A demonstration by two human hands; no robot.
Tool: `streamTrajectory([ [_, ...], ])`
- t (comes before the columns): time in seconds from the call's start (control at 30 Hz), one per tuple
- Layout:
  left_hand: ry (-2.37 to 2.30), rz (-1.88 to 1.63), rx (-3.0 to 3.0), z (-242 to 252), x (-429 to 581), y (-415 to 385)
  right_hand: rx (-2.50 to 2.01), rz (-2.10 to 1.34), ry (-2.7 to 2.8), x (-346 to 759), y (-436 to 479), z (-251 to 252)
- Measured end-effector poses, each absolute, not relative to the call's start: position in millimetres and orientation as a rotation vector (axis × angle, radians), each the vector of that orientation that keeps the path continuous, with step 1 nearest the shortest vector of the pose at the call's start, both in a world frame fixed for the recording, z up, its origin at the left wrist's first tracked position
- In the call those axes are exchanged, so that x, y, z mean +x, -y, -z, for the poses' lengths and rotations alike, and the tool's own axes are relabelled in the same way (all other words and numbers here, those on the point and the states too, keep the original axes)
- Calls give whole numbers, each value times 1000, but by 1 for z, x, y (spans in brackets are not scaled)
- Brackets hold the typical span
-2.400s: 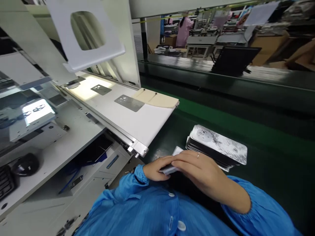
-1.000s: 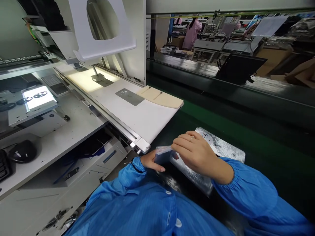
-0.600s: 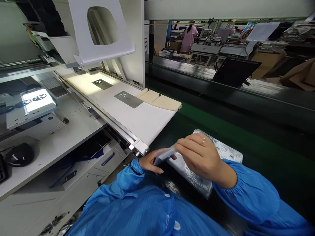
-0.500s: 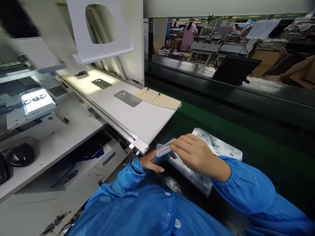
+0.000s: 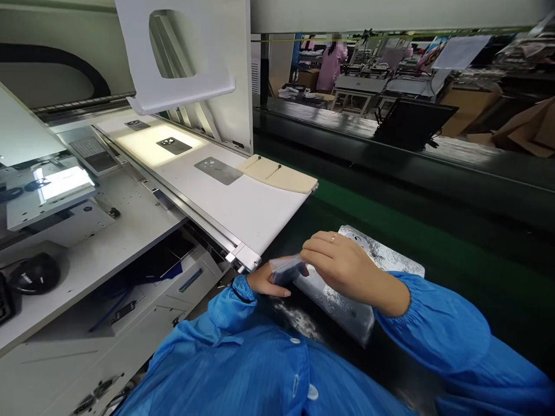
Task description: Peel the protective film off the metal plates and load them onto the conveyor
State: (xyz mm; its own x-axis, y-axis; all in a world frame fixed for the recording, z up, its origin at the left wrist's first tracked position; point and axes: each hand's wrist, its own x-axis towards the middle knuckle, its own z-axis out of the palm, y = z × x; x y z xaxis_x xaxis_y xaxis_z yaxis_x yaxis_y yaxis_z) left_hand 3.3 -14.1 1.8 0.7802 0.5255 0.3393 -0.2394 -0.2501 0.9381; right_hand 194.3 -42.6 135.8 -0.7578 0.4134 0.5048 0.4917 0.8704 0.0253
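Note:
My left hand (image 5: 265,278) is closed around a small stack of thin, film-like sheets (image 5: 285,270), its thumb along the near side. The sheets look translucent and bluish; what they are exactly I cannot tell. With fingers bent together, my right hand (image 5: 340,263) grips the right edge of this stack. Under and behind the right hand lie shiny film-covered phone back panels (image 5: 396,254), one with round camera holes; a nearer pile (image 5: 342,306) sits partly hidden below the wrist.
A white conveyor belt (image 5: 243,211) carries several dark phone back panels (image 5: 218,170), one over a lit area. A cream guide plate (image 5: 280,173) borders its end. A machine with a white cover (image 5: 186,92) stands above. At left is a mouse (image 5: 37,273); a co-worker (image 5: 332,65) stands far back.
The blurred machine part at upper left has swung away, uncovering another panel on the belt. Belt panels sit slightly farther left. The stack in my hands is tipped flatter; both hands stay nearly in place.

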Motion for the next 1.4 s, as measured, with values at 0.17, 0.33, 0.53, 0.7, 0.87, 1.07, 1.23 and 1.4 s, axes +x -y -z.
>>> streamTrajectory([
  [0.17,-269,-697,1637,0,3,16,-750,-161,2468,194,40,-128],
  [0.33,-429,-667,1635,4,2,19,-930,-669,2331,199,28,-130],
  [0.53,-604,-710,1671,13,0,19,-1012,-1218,2178,203,11,-133],
  [0.7,-629,-822,1608,7,5,19,-735,-290,2262,194,22,-117],
  [0.87,-573,-917,1583,-9,11,22,-430,358,2259,191,33,-115],
  [1.07,-694,-799,1462,-8,11,20,-715,282,2180,198,25,-136],
  [1.23,-646,-721,1272,-1,13,21,-952,-96,2104,203,10,-136],
  [1.4,-671,-766,1149,4,16,23,-1140,-421,1971,209,-2,-130],
])
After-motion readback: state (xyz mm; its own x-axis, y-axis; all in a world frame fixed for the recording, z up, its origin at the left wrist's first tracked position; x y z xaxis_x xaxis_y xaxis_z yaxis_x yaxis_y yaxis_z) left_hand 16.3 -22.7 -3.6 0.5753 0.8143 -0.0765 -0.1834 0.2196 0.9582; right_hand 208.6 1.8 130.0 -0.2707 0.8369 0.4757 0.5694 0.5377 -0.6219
